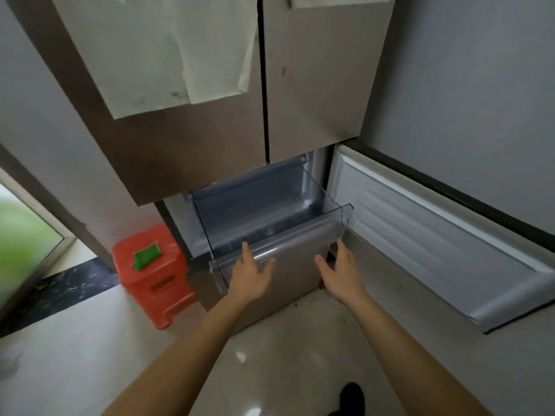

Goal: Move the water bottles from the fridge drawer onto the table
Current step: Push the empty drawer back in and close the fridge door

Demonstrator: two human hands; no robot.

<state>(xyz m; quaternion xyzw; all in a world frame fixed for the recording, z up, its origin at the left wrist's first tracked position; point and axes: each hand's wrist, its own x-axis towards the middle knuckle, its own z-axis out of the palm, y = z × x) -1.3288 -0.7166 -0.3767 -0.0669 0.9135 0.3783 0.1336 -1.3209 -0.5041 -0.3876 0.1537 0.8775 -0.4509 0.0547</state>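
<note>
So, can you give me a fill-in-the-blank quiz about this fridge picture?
The clear plastic fridge drawer is pulled ____.
A green cloth lies on a ____ plastic stool.
The lower fridge door on the right stands ____.
The left hand and right hand both reach toward the drawer's ____ panel.
Missing words: out, red, open, front.

One wide-angle view, worn on the person's head, faces forward and steeply down at the fridge, close in: both forearms reach up from the bottom edge. The drawer lies just beyond the fingers, near centre; the floor spreads below them.
</note>
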